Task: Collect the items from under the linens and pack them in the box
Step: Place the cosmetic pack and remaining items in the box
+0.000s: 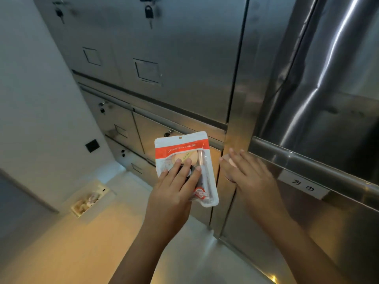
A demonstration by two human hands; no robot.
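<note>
The left hand [174, 193] holds a clear plastic packet with an orange-red band [184, 148] up in front of the stainless steel cabinet [184, 58]. Its fingers [175, 170] lie across the packet's front and the thumb is hidden behind, presumably pinching it. Sponges and a brush show inside. The right hand [248, 175] hovers just beside the packet, fingers spread and released, holding nothing. Low on the left, a shallow white box [90, 199] sits on the pale floor [61, 242], its contents too blurred to name.

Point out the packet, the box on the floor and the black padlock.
packet [181, 149], head view, on its orange band.
box [75, 211], head view, on its near rim.
padlock [149, 12], head view, on its black body.
</note>
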